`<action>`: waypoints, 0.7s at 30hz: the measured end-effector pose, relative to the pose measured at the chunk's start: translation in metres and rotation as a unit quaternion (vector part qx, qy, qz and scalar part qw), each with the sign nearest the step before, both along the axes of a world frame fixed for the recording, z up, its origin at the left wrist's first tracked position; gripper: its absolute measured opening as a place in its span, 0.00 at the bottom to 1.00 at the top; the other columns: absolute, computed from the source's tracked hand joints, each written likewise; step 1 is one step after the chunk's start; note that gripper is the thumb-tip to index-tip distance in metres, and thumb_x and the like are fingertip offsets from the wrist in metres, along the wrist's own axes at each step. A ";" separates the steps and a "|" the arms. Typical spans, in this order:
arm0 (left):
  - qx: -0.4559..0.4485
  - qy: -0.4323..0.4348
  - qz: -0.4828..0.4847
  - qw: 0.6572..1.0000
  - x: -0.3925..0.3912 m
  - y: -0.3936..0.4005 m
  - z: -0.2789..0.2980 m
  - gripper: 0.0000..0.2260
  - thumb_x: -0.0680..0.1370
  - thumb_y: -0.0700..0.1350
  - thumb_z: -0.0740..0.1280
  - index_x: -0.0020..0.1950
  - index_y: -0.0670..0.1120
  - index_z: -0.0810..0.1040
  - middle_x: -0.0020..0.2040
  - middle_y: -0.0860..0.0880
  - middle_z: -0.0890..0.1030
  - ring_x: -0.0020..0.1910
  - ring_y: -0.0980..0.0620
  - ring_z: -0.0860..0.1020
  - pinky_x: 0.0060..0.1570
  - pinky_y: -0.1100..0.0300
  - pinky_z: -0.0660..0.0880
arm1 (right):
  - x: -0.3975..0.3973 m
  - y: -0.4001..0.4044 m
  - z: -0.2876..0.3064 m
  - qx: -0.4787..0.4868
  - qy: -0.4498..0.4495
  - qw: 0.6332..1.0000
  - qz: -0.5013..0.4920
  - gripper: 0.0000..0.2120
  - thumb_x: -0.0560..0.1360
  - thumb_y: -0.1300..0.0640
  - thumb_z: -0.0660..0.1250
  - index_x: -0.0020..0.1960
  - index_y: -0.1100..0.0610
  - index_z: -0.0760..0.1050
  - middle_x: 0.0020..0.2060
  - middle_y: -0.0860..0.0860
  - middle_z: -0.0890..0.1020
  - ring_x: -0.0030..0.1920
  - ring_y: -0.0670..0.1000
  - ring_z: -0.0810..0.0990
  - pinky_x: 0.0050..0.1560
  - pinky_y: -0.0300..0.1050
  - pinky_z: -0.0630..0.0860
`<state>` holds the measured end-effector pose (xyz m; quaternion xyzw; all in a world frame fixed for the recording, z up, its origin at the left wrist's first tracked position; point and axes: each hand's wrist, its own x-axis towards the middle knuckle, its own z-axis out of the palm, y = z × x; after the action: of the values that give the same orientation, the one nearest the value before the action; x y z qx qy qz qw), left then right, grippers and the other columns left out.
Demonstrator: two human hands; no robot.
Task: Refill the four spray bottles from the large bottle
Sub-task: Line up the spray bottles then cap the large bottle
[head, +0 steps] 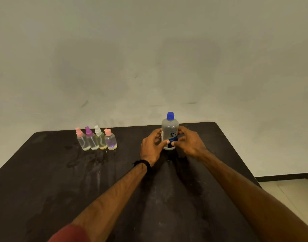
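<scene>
The large clear bottle point(170, 127) with a blue cap and blue label stands upright on the dark table point(62, 180), right of centre. My left hand point(150, 147) wraps its lower left side and my right hand point(189, 143) its lower right side; both thumbs rest on the label. Far left stand small clear bottles in a row, all capped: a pink-capped one point(81, 139), a purple-capped one point(91, 139), a white-capped one point(100, 138) and a squat one with a pink flip cap point(110, 139). Each holds a little liquid.
A plain wall rises right behind the table's far edge. The table's right edge drops to a tiled floor point(293, 193). Wet smears mark the tabletop point(86, 159) in front of the small bottles.
</scene>
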<state>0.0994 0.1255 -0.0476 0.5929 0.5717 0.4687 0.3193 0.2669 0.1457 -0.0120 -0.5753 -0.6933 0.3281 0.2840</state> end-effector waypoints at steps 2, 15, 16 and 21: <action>0.004 0.000 0.004 1.000 -0.001 0.010 0.000 0.24 0.75 0.46 0.75 0.70 0.48 0.74 0.64 0.47 0.81 0.62 0.50 0.80 0.62 0.56 0.78 | -0.001 0.010 -0.002 0.005 0.009 1.000 -0.003 0.27 0.71 0.58 0.75 0.68 0.52 0.70 0.58 0.50 0.81 0.50 0.48 0.82 0.59 0.53 0.78; -0.028 0.011 -0.029 0.999 -0.002 0.016 0.001 0.28 0.77 0.46 0.74 0.75 0.49 0.69 0.70 0.47 0.77 0.68 0.47 0.77 0.66 0.53 0.76 | -0.008 0.019 -0.008 -0.010 0.019 1.000 -0.012 0.33 0.71 0.56 0.76 0.71 0.54 0.66 0.64 0.53 0.78 0.58 0.54 0.80 0.61 0.54 0.78; -0.033 0.014 -0.030 0.999 -0.002 0.015 0.002 0.30 0.76 0.47 0.74 0.76 0.48 0.67 0.72 0.46 0.75 0.69 0.46 0.76 0.66 0.53 0.75 | -0.008 0.019 -0.007 -0.019 0.019 1.000 -0.014 0.36 0.70 0.56 0.77 0.72 0.55 0.64 0.65 0.54 0.77 0.61 0.55 0.79 0.62 0.55 0.77; -0.073 0.026 0.001 0.997 -0.010 -0.001 0.015 0.35 0.77 0.49 0.74 0.79 0.46 0.61 0.74 0.42 0.72 0.70 0.44 0.74 0.66 0.52 0.74 | -0.002 0.007 0.003 -0.056 0.002 0.998 -0.038 0.39 0.72 0.56 0.75 0.76 0.55 0.58 0.70 0.57 0.72 0.64 0.57 0.77 0.63 0.52 0.75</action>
<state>0.0894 0.1248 -0.0324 0.5795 0.6133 0.4107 0.3456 0.2646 0.1523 -0.0087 -0.6156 -0.6512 0.3560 0.2651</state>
